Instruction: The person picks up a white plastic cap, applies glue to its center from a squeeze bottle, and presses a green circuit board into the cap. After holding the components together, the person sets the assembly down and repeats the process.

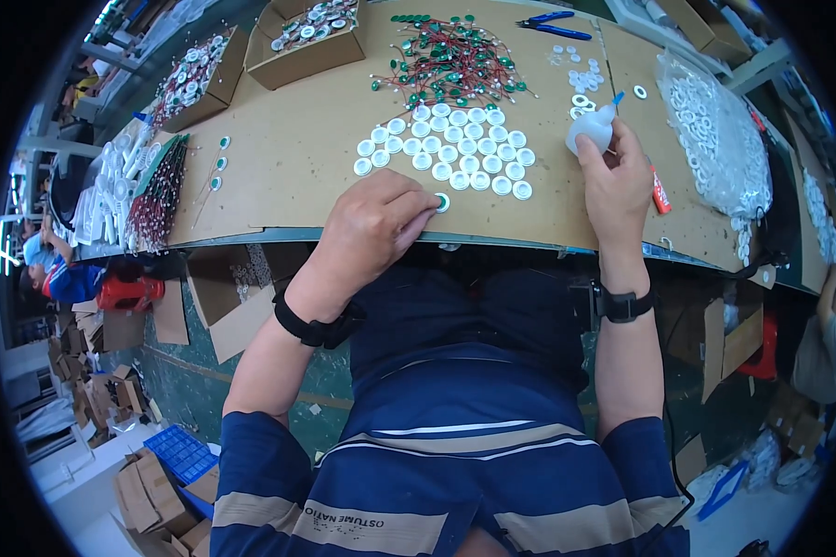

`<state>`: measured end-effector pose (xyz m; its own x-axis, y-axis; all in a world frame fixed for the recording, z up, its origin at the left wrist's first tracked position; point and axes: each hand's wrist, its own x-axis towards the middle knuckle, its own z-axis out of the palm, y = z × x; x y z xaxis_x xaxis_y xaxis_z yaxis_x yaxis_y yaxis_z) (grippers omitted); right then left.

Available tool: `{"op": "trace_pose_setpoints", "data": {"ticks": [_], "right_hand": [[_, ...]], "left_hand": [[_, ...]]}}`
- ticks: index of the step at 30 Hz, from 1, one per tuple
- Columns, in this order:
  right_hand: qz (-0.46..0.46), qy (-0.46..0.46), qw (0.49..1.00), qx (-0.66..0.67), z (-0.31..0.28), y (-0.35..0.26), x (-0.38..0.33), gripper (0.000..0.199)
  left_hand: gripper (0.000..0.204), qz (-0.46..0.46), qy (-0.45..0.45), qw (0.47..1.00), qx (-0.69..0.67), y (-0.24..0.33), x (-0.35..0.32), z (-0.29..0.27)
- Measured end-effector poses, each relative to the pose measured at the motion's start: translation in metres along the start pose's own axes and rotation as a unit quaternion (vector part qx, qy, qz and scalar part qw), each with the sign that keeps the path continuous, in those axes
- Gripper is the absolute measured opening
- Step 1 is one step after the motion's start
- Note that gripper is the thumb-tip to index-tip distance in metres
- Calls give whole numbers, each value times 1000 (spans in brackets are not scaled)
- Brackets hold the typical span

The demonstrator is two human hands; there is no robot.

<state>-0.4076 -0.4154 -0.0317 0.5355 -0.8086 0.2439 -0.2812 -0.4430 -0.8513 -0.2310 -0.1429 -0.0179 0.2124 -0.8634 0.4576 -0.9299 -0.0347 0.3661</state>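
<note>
A cardboard-covered table [279, 139] is stretching away beyond the left hand [376, 218] and the right hand [618, 176]. A clear bag of white rings [715, 139] is lying to the right of the right hand, and a heap of green discs with red wires [455, 60] is sitting well beyond the left hand. Between the hands and slightly beyond them, white round caps [453, 134] are forming a loose cluster. The left hand is keeping its fingers curled and drawn together, its back facing up, its forearm slanting inward. The right hand is curling partway open around a white squeeze bottle [591, 132], clamping it between thumb and fingers while its forearm is reaching nearly straight ahead; the bottle's blue tip is pointing up and away. Smallest, a green-and-white disc [443, 202] is resting at the left hand's fingertips, which are pinching its edge.
</note>
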Motion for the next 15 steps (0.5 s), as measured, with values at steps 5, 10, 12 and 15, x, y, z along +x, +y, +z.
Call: {"op": "trace_pose_setpoints", "data": {"ticks": [5,10,12,15], "right_hand": [[0,-80,973,216,0,-18,-30,50],[38,-150,950,272,12,-25,-46,43],[26,-146,948,282,13,-21,-49,41],[73,-175,928,320,9,-22,-49,38]], "left_hand": [[19,4,12,1000,6,4,2,0],[18,4,13,1000,-3,2,2,2],[18,1,17,1000,0,3,2,2],[18,2,16,1000,-3,3,2,2]]}}
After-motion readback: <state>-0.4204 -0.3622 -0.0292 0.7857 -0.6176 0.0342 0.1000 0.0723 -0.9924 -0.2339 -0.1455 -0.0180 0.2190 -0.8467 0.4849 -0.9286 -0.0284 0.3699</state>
